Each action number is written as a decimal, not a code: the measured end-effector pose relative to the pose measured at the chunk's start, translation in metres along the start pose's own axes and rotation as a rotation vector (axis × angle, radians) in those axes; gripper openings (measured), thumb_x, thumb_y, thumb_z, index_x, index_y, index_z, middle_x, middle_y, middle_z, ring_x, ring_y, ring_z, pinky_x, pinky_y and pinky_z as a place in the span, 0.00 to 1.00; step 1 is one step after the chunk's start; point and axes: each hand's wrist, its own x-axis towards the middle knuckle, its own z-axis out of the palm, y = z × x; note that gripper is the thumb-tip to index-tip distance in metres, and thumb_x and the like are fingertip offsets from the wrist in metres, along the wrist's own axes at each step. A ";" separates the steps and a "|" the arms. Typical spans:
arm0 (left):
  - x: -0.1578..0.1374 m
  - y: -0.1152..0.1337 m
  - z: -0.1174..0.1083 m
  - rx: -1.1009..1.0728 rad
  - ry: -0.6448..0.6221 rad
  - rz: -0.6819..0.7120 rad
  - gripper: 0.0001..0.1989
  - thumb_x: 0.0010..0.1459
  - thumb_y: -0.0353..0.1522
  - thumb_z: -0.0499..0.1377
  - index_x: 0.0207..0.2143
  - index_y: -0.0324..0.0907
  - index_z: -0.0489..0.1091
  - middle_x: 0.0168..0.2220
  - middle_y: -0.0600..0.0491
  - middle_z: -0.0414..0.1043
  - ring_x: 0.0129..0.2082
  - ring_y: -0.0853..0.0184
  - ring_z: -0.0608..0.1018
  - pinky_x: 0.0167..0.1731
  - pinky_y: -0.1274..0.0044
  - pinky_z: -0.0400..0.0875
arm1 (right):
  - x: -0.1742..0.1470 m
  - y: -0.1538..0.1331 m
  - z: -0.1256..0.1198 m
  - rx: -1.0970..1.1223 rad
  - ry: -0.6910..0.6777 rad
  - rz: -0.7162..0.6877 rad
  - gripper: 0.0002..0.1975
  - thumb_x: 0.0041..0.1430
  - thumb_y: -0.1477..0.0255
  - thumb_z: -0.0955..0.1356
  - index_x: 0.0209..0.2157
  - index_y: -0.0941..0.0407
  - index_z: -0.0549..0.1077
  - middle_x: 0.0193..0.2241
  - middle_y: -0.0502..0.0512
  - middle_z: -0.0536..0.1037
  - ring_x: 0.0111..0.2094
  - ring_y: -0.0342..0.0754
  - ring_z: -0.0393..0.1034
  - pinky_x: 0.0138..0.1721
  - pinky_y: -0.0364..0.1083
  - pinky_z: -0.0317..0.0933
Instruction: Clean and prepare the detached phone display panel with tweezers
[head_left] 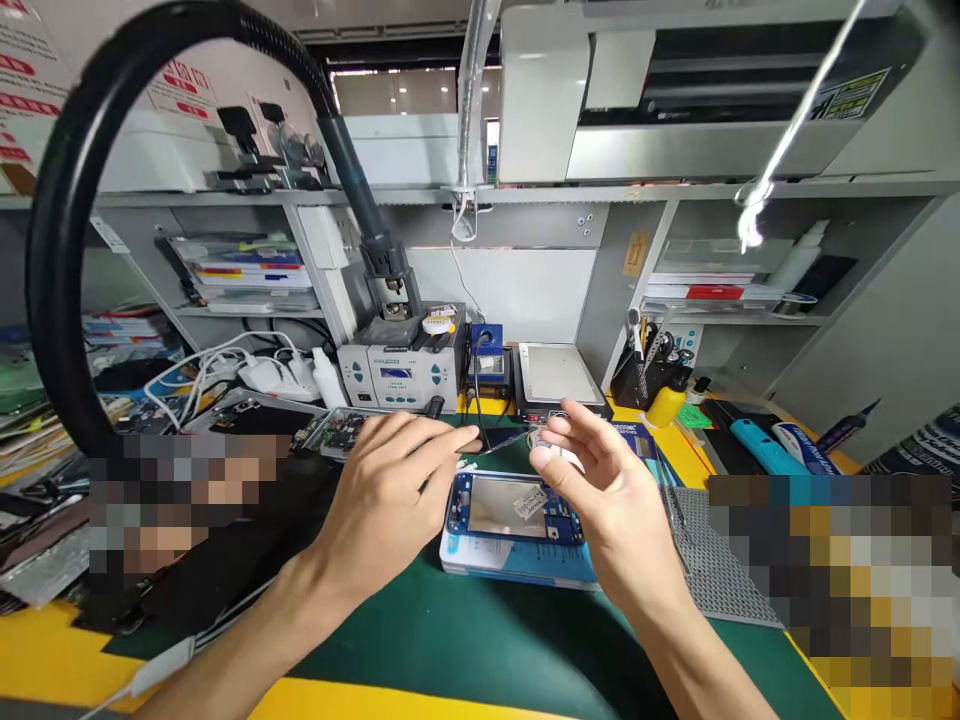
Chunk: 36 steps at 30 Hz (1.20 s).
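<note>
A blue phone frame (pixel 499 507) with a silvery middle plate and a small white label lies on a white and blue box (pixel 517 570). My left hand (pixel 397 480) hovers over its left end, fingers bent close together and pointing right; the thumb side is partly hidden. Over the right end, my right hand (pixel 611 490) is curled with thumb and fingertips close together around something small and pale. A thin shiny strip (pixel 510 441) spans the gap between the fingertips of both hands. Whether it is a tool or film, I cannot tell.
Behind stand a hot air station (pixel 405 372), a blue soldering unit (pixel 489 362) and a flat heating plate (pixel 559 375). A thick black hose (pixel 56 230) arches at left. Tweezers (pixel 673 495) lie right, beside a grey ridged mat (pixel 724 560). Circuit boards (pixel 337 432) lie left.
</note>
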 end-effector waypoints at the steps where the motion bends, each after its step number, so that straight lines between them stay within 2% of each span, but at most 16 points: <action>1: 0.002 -0.001 -0.004 -0.091 -0.039 -0.034 0.13 0.64 0.23 0.56 0.48 0.42 0.76 0.41 0.52 0.79 0.41 0.64 0.77 0.43 0.70 0.68 | 0.000 0.000 0.000 -0.080 -0.032 -0.040 0.26 0.51 0.67 0.80 0.52 0.47 0.77 0.48 0.51 0.79 0.52 0.48 0.71 0.48 0.43 0.68; 4: 0.009 0.000 -0.016 -0.409 -0.221 -0.195 0.10 0.67 0.28 0.55 0.42 0.45 0.75 0.38 0.55 0.77 0.40 0.68 0.75 0.42 0.75 0.68 | 0.000 -0.003 0.002 -0.200 -0.128 -0.090 0.14 0.55 0.64 0.77 0.44 0.47 0.82 0.46 0.52 0.81 0.49 0.50 0.74 0.50 0.47 0.67; 7: 0.014 0.000 -0.024 -0.507 -0.329 -0.264 0.11 0.67 0.31 0.54 0.31 0.44 0.71 0.31 0.57 0.72 0.33 0.69 0.73 0.35 0.76 0.66 | 0.000 -0.004 0.005 -0.193 -0.122 -0.134 0.06 0.54 0.65 0.77 0.35 0.49 0.84 0.37 0.51 0.83 0.40 0.48 0.75 0.46 0.46 0.68; 10: 0.018 -0.001 -0.027 -0.541 -0.404 -0.332 0.12 0.67 0.34 0.54 0.29 0.43 0.69 0.28 0.58 0.67 0.29 0.69 0.69 0.31 0.76 0.64 | 0.002 -0.003 0.004 -0.167 -0.136 -0.118 0.06 0.55 0.64 0.77 0.32 0.51 0.84 0.28 0.50 0.81 0.29 0.45 0.72 0.35 0.45 0.69; 13: 0.020 -0.003 -0.025 -0.695 -0.466 -0.405 0.09 0.65 0.36 0.57 0.32 0.43 0.71 0.29 0.57 0.68 0.31 0.68 0.70 0.34 0.76 0.65 | 0.002 -0.003 0.001 -0.159 -0.190 -0.078 0.09 0.57 0.63 0.76 0.31 0.54 0.83 0.23 0.49 0.78 0.25 0.45 0.70 0.30 0.45 0.68; 17: 0.019 -0.001 -0.018 -1.015 -0.319 -0.502 0.10 0.65 0.39 0.59 0.38 0.43 0.73 0.31 0.55 0.69 0.32 0.67 0.70 0.33 0.75 0.67 | -0.001 -0.006 0.002 -0.158 -0.277 -0.040 0.10 0.58 0.62 0.75 0.31 0.55 0.82 0.21 0.50 0.77 0.23 0.46 0.70 0.26 0.46 0.69; 21: 0.013 0.008 -0.020 -1.024 -0.219 -0.481 0.11 0.67 0.37 0.56 0.36 0.43 0.76 0.30 0.54 0.71 0.30 0.68 0.71 0.30 0.76 0.66 | -0.010 -0.009 0.005 -0.194 -0.287 -0.128 0.06 0.58 0.66 0.75 0.29 0.53 0.84 0.21 0.50 0.77 0.24 0.46 0.70 0.27 0.45 0.69; 23: 0.008 0.011 -0.024 -0.986 -0.140 -0.373 0.09 0.67 0.34 0.57 0.39 0.45 0.78 0.33 0.54 0.74 0.32 0.68 0.74 0.32 0.77 0.69 | -0.015 -0.011 0.005 -0.272 -0.269 -0.297 0.03 0.58 0.72 0.74 0.31 0.52 0.84 0.23 0.51 0.79 0.26 0.46 0.72 0.30 0.44 0.69; 26: 0.002 0.013 -0.030 -0.921 -0.053 -0.220 0.12 0.66 0.28 0.56 0.45 0.49 0.77 0.37 0.53 0.77 0.39 0.67 0.78 0.39 0.77 0.73 | -0.019 -0.012 0.006 -0.434 -0.280 -0.713 0.12 0.59 0.82 0.71 0.39 0.52 0.83 0.28 0.54 0.82 0.30 0.47 0.76 0.32 0.44 0.71; 28: 0.001 0.014 -0.030 -0.941 -0.009 -0.159 0.13 0.65 0.26 0.56 0.46 0.48 0.76 0.38 0.52 0.78 0.41 0.65 0.79 0.42 0.74 0.75 | -0.021 -0.012 0.007 -0.474 -0.307 -0.894 0.17 0.58 0.87 0.69 0.43 0.54 0.81 0.29 0.55 0.81 0.30 0.48 0.76 0.31 0.45 0.73; 31: 0.001 0.018 -0.027 -0.991 0.058 -0.098 0.11 0.65 0.27 0.58 0.46 0.47 0.76 0.37 0.51 0.79 0.41 0.63 0.80 0.43 0.71 0.77 | -0.023 -0.010 0.007 -0.503 -0.323 -0.999 0.22 0.56 0.90 0.68 0.48 0.56 0.79 0.32 0.58 0.80 0.33 0.50 0.77 0.32 0.47 0.74; 36: 0.002 0.023 -0.021 -1.028 0.134 -0.054 0.09 0.64 0.28 0.60 0.45 0.46 0.75 0.36 0.51 0.80 0.41 0.62 0.81 0.47 0.65 0.77 | -0.027 -0.003 0.003 -0.574 -0.316 -1.049 0.27 0.53 0.92 0.67 0.50 0.55 0.78 0.35 0.59 0.81 0.37 0.51 0.78 0.36 0.47 0.76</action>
